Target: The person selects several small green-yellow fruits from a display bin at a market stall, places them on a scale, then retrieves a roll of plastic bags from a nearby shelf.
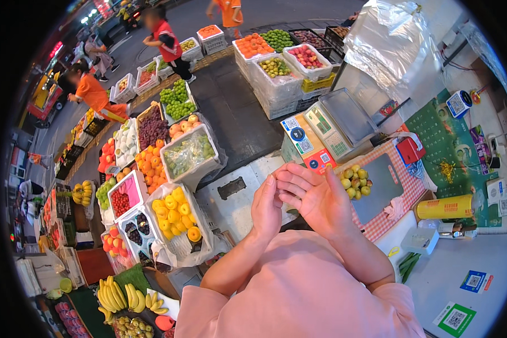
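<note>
In front of my pink shirt (308,279), both my hands are raised together with bent elbows. My left hand (267,209) is turned side-on and touches the fingers of my right hand (321,203); some of its own fingers are hidden. My right palm shows, thumb spread and fingers extended. I see nothing held in either hand. Just right of my right hand, a pile of yellow-green jujube-like fruit (355,182) rests on a grey cutting board (380,203). Beyond my fingertips stand a digital weighing scale (329,133) and a box bearing printed codes (296,148).
Foam crates of yellow fruit (173,213), bagged green grapes (188,156) and red grapes (154,126) line the left. Bananas (112,293) lie lower left. Clear plastic bags (393,50) hang upper right. A plastic container (420,240) sits on the right-hand counter (443,270). Several people pass beyond the crates.
</note>
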Demonstrator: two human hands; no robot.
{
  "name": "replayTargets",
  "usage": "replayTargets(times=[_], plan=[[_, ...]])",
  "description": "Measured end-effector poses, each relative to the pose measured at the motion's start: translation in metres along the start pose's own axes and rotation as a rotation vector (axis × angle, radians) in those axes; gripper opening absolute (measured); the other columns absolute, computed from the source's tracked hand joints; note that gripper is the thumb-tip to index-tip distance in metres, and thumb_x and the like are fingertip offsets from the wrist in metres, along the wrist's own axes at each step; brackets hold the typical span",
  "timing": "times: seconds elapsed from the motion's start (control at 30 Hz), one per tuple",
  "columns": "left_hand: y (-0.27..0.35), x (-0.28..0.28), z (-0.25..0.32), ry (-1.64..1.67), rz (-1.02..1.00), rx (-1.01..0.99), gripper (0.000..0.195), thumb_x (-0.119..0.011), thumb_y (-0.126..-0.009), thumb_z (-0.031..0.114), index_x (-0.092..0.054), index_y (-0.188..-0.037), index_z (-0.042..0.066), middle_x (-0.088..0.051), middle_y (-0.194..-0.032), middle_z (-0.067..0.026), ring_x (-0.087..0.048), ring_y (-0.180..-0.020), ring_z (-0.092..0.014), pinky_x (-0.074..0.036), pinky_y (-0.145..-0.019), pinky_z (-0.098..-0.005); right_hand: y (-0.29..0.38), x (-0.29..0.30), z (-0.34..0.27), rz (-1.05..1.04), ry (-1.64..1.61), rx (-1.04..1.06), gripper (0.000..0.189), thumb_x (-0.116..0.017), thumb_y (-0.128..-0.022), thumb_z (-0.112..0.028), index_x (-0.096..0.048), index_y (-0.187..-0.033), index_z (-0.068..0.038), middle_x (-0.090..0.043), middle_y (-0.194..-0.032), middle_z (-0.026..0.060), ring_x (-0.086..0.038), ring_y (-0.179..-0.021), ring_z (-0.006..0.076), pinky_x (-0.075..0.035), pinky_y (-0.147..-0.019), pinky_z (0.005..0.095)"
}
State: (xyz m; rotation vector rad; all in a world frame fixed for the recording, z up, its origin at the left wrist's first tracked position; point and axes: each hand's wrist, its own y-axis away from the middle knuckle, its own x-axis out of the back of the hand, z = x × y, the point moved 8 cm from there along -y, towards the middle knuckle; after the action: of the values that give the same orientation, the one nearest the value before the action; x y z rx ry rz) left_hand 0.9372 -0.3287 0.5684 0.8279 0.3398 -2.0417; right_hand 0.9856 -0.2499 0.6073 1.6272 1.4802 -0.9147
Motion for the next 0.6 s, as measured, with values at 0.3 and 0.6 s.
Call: replayTargets(times=[0.3,0.6], plan=[[-0.003,-0.015,0.005,-0.250,0.026,0.000,0.030,-0.057,-0.099,0.008,-0.058,-0.129,0.003,-0.068,-0.091,-0.0056,-0.064,-0.071,-0.008,-0.056,-0.058,-0.0243,0.008,0.015,0.012,0.086,0.284,-0.039,0.083,-0.042,-0.098,-0.060,-0.034,-0.146,0.007,-0.047,-0.144,0.0202,-0.044,-0.135,0.0298,-0.031,-0.114,0.0472],[-0.003,-0.034,0.034,-0.861,0.061,-0.622,0.042,-0.043,-0.103,0.031,-0.064,-0.118,-0.002,-0.066,-0.118,-0.0193,-0.058,-0.118,-0.029,-0.046,-0.100,-0.0393,0.016,0.028,0.019,0.247,0.390,-0.023,0.060,-0.032,-0.106,-0.042,-0.034,-0.149,0.000,-0.042,-0.150,0.0107,-0.042,-0.136,0.0223,-0.032,-0.112,0.0419]])
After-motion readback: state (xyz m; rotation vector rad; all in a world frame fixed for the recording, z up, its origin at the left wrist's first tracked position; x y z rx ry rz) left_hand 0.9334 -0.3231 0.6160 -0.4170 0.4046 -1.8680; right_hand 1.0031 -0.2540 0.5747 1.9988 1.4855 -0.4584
